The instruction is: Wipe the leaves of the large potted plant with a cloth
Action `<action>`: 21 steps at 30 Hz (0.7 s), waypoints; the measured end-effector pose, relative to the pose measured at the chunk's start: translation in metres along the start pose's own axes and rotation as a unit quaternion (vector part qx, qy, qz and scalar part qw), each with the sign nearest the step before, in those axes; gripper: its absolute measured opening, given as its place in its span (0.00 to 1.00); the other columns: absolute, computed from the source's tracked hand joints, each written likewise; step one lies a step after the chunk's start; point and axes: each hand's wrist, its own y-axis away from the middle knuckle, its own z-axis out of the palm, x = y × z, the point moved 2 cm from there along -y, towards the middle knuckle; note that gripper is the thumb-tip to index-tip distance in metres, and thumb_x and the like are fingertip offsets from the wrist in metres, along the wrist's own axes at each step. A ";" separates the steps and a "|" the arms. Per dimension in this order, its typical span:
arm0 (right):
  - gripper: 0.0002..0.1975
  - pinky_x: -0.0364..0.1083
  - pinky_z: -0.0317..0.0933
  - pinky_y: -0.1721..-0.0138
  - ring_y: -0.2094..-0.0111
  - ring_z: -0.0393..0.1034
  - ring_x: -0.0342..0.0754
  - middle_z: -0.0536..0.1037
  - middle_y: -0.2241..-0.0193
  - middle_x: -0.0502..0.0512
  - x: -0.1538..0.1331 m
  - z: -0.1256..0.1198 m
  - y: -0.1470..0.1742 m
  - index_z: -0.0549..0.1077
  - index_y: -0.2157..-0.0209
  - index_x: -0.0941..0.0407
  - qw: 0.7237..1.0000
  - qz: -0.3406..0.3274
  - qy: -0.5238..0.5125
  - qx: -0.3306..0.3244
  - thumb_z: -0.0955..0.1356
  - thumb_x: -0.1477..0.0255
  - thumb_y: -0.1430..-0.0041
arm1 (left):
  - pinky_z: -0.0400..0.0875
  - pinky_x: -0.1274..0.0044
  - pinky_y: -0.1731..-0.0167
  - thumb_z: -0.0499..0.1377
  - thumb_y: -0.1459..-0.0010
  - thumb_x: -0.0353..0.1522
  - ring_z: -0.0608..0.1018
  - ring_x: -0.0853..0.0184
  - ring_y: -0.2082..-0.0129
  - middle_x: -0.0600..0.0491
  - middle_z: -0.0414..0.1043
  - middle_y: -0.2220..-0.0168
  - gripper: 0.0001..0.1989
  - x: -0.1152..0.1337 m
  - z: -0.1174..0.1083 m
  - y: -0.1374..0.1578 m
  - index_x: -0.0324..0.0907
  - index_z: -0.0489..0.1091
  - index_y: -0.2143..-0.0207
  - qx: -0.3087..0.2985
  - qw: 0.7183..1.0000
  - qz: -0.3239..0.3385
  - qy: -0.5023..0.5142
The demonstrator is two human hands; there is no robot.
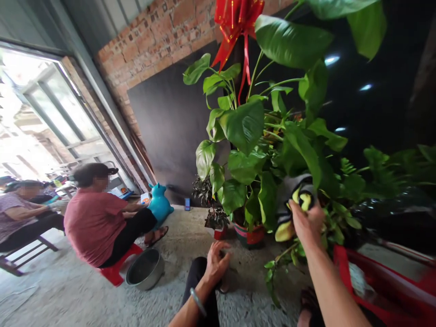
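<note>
My right hand (pixel 309 222) is closed around a bunched cloth (pixel 303 196) in grey, black and yellow. It holds the cloth up against the lower leaves of a tall potted plant (pixel 243 125), and part of the cloth hangs below my fingers. My left hand (pixel 218 262), with a bangle (pixel 198 302) at the wrist, hovers near my knee. Its fingers are loosely bent and apart, with nothing visible in them. The plant's red and green pot (pixel 249 235) stands on the floor beyond my hands. A red ribbon bow (pixel 238 25) is tied near the plant's top.
A small potted plant (pixel 217 222) stands left of the big pot. On my right is a red bag (pixel 391 290). To the left, a person in a pink shirt (pixel 95 215) sits near a metal basin (pixel 145 269) and a blue animal-shaped toy (pixel 160 204). A phone (pixel 187 204) leans by the wall.
</note>
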 end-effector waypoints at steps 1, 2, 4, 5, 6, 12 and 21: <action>0.17 0.55 0.66 0.54 0.56 0.75 0.59 0.80 0.64 0.61 -0.004 0.005 -0.011 0.73 0.65 0.53 0.999 0.005 0.029 -0.017 0.70 0.59 0.56 | 0.66 0.62 0.42 0.62 0.47 0.35 0.76 0.52 0.46 0.45 0.79 0.51 0.09 0.025 0.004 -0.006 0.45 0.80 0.65 -0.002 0.998 0.060 0.009; 0.14 0.55 0.65 0.55 0.57 0.75 0.60 0.79 0.68 0.61 -0.004 0.009 -0.017 0.72 0.69 0.52 0.998 0.021 0.047 -0.039 0.70 0.61 0.58 | 0.65 0.60 0.40 0.63 0.47 0.35 0.74 0.51 0.42 0.44 0.77 0.47 0.08 0.049 0.007 -0.010 0.45 0.80 0.66 0.001 0.994 0.106 0.012; 0.10 0.55 0.65 0.58 0.63 0.75 0.60 0.76 0.77 0.57 0.005 0.010 -0.012 0.68 0.76 0.50 0.993 0.053 0.061 -0.086 0.71 0.65 0.64 | 0.62 0.57 0.38 0.62 0.44 0.33 0.69 0.50 0.37 0.45 0.76 0.45 0.08 0.096 0.013 -0.015 0.45 0.80 0.63 0.001 0.983 0.182 0.003; 0.10 0.54 0.65 0.60 0.65 0.75 0.60 0.74 0.80 0.55 0.012 0.007 -0.003 0.67 0.78 0.50 0.990 0.065 0.065 -0.107 0.71 0.66 0.66 | 0.63 0.56 0.39 0.62 0.44 0.33 0.68 0.50 0.36 0.45 0.75 0.43 0.09 0.117 0.015 -0.016 0.46 0.81 0.61 0.000 0.976 0.216 -0.002; 0.10 0.54 0.65 0.62 0.68 0.75 0.60 0.74 0.81 0.54 0.020 0.001 0.009 0.67 0.79 0.50 0.987 0.076 0.067 -0.126 0.71 0.65 0.68 | 0.64 0.57 0.40 0.62 0.43 0.32 0.68 0.50 0.36 0.45 0.75 0.42 0.09 0.137 0.016 -0.017 0.46 0.80 0.60 0.001 0.968 0.252 0.001; 0.21 0.52 0.67 0.67 0.70 0.77 0.60 0.81 0.76 0.58 0.047 -0.058 0.071 0.74 0.72 0.53 0.979 0.126 0.058 -0.151 0.71 0.54 0.68 | 0.67 0.61 0.39 0.62 0.43 0.29 0.74 0.56 0.41 0.46 0.74 0.42 0.16 0.223 0.024 -0.062 0.46 0.78 0.51 -0.001 0.945 0.318 0.071; 0.27 0.51 0.68 0.69 0.68 0.77 0.59 0.82 0.71 0.57 -0.034 -0.141 0.067 0.79 0.65 0.54 0.991 0.122 0.039 -0.037 0.77 0.54 0.69 | 0.74 0.73 0.51 0.65 0.46 0.26 0.80 0.63 0.57 0.51 0.80 0.57 0.15 0.287 0.063 -0.165 0.41 0.81 0.55 -0.127 0.977 0.121 0.122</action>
